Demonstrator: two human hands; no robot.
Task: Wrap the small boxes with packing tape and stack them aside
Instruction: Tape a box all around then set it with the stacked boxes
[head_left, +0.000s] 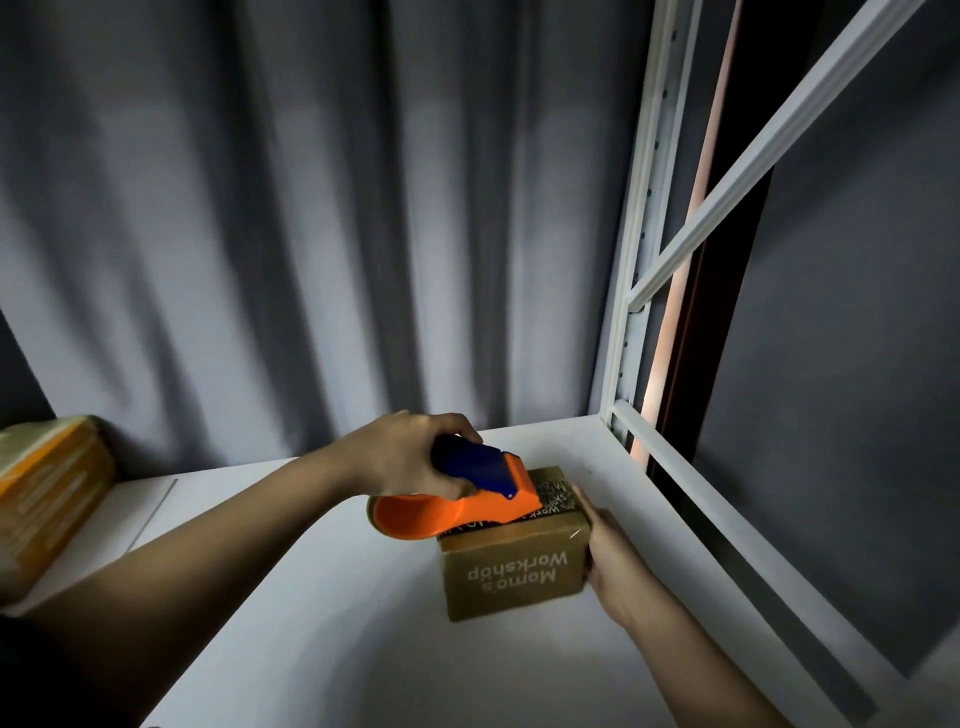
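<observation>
A small brown cardboard box (511, 571) printed "Momo's Workshop" stands on the white table (311, 623). An orange tape dispenser (457, 512) with a blue handle lies across the box's top, its front end on the dark printed tape there. My left hand (415, 454) grips the blue handle from above. My right hand (605, 551) holds the box's right side, fingers along the upper right edge and the rest of the hand against the side face.
A stack of tape-wrapped yellowish boxes (47, 493) sits at the table's far left. A white metal shelf frame (639, 291) rises at the right, its low rail running along the table's right edge. Grey curtains (311, 208) hang behind.
</observation>
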